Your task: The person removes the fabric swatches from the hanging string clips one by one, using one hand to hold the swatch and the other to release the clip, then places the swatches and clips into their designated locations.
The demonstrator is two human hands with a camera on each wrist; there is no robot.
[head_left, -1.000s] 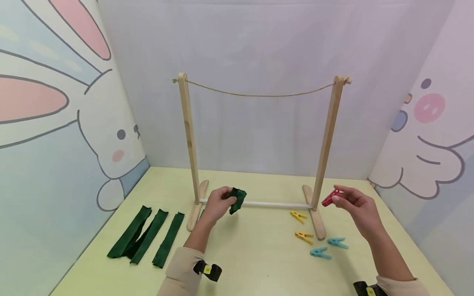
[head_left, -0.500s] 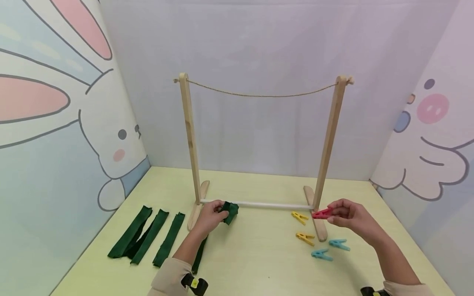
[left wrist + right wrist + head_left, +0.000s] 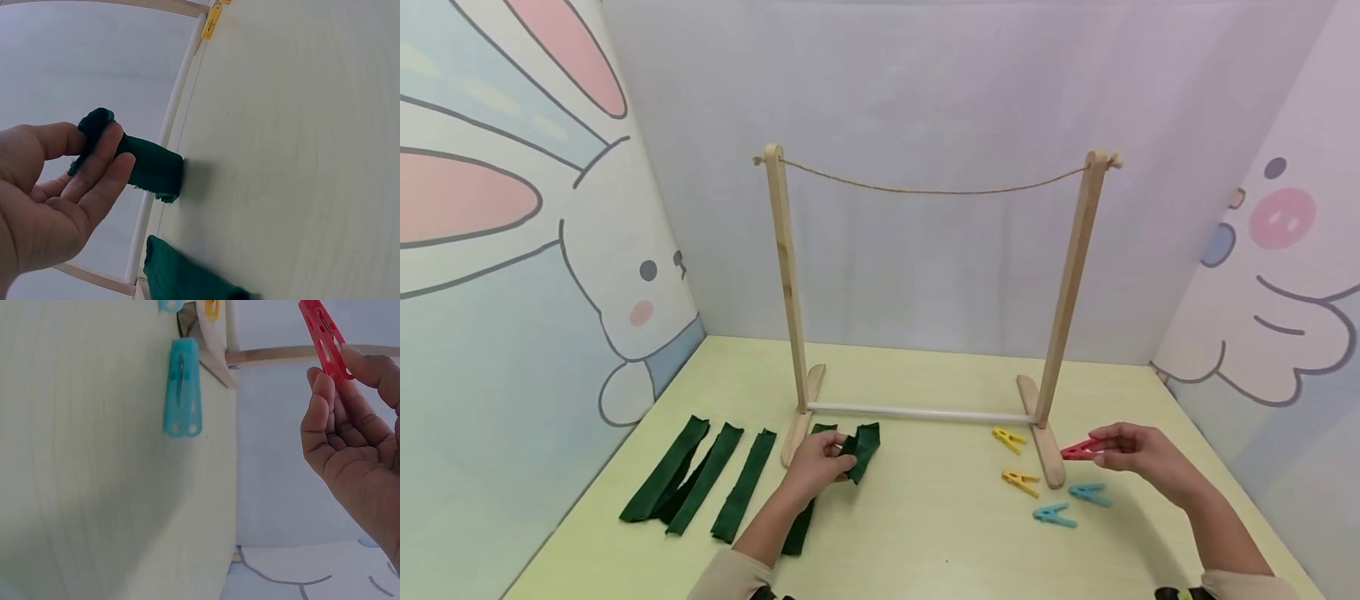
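Note:
My left hand (image 3: 814,463) pinches a small dark green cloth strip (image 3: 865,450) between thumb and fingers. In the left wrist view the strip (image 3: 153,167) hangs folded just above the table. Beneath that hand lies another green strip (image 3: 797,535), partly hidden by the wrist. At the right, my right hand (image 3: 1150,460) holds a red clothespin (image 3: 1078,451) by one end, its other end pointing left. The right wrist view shows this red clothespin (image 3: 325,344) raised off the table, near a blue clothespin (image 3: 182,390).
A wooden frame with a sagging rope (image 3: 925,192) and a white lower rod (image 3: 917,412) stands at the back. Several green strips (image 3: 745,487) lie at the left. Two yellow clothespins (image 3: 1021,482) and two blue ones (image 3: 1055,515) lie near the frame's right foot (image 3: 1047,454).
My left hand has come down and leftward with the green strip, toward the table. The right hand dipped left with the red clothespin, then drew back right and lower.

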